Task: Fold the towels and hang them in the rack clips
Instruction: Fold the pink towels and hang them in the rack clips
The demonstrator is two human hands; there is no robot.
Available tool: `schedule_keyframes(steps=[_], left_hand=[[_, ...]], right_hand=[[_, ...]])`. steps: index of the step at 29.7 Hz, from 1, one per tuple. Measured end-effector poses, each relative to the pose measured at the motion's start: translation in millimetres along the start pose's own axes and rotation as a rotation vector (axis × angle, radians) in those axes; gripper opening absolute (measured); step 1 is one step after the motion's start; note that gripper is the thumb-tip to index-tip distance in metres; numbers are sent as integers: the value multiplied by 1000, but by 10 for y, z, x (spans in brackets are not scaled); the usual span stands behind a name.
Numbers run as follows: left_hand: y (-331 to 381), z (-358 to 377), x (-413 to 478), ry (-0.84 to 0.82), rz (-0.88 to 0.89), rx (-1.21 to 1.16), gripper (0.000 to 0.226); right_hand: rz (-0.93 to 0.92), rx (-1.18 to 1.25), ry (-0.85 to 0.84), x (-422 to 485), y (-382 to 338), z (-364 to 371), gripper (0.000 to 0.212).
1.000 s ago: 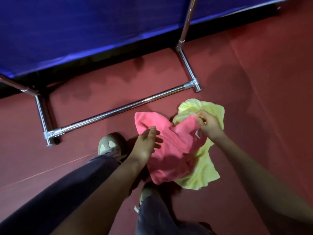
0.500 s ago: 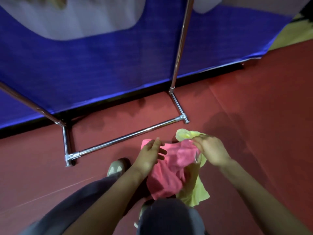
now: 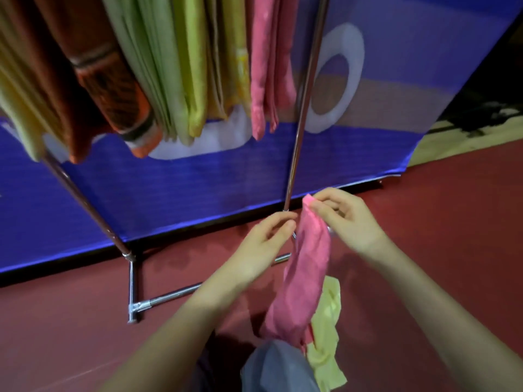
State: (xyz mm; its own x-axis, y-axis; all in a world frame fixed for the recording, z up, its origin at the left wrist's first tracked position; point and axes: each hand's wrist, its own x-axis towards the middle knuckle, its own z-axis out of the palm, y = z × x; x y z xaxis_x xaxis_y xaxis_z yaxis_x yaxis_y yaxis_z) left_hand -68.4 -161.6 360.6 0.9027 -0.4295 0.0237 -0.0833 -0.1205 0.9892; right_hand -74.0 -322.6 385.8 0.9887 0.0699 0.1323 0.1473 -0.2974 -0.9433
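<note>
2 towels show at lower centre: a limp yellow cloth towel (image 3: 328, 363) and, against it, a soft pink cloth towel (image 3: 308, 264) dangling from its top corner, pinched by the right hand (image 3: 348, 222). The left hand (image 3: 260, 247) curls beside its edge; whether it grips, I cannot tell. Light and floppy, it probably wants 2 corners held. Beyond, the chrome rack upright (image 3: 301, 117) stands close; hung folded towels (image 3: 184, 66) crowd upper left.

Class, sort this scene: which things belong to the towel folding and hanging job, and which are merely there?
Job: pink towel, pinched by the right hand; left hand beside it; yellow towel; rack; hung towels.
Merely there: blue banner; red floor.
</note>
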Motion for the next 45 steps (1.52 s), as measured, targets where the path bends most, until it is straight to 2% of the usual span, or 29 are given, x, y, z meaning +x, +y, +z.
schedule_keyframes(steps=[3,7,12,14,17,20,26,28,31,35,38,39,41,42,45], left_hand=[[542,-141,-56,6,178,-3,20],[911,-311,-93,24,294,-9,4],[1211,-494,-298,-22,319,11,20],[1315,-533,-457,-46,329,47,21],[1419,-605,-618,-59,302,22,21],[1602,-740,-886,7,311,37,21],[1615,-919,-1085,159,333,53,22],[1553,-1029,-1163,219,328,63,21],[1463,-1235,-1247,307,315,98,21],[1333,-1468,-1309,458,273,101,21],[1251,-1563,-1342,522,240,115,23],[1236,-1578,-1360,520,228,132,23],[1187,-1590,-1380,514,208,156,23],[1168,-1593,-1387,518,205,167,22],[1125,-1614,-1404,563,194,170,22]], right_hand=[[-61,-23,-82,33,-626,-53,15],[-79,-41,-203,22,-1077,-61,24],[-101,-36,-253,-76,-1338,-5,24],[-109,2,-278,-181,-1397,68,25],[-100,87,-319,-258,-1415,158,17],[-131,81,-372,-362,-1494,258,17],[-17,-21,-479,-336,-1218,251,33],[26,-75,-485,-352,-1108,223,46],[85,-130,-465,-374,-1006,104,30],[101,-229,-437,-381,-812,-97,27],[101,-255,-406,-376,-654,-237,40],[98,-249,-403,-380,-630,-263,39],[106,-242,-437,-374,-582,-283,13],[104,-247,-451,-370,-569,-277,8],[129,-315,-442,-349,-508,-292,13]])
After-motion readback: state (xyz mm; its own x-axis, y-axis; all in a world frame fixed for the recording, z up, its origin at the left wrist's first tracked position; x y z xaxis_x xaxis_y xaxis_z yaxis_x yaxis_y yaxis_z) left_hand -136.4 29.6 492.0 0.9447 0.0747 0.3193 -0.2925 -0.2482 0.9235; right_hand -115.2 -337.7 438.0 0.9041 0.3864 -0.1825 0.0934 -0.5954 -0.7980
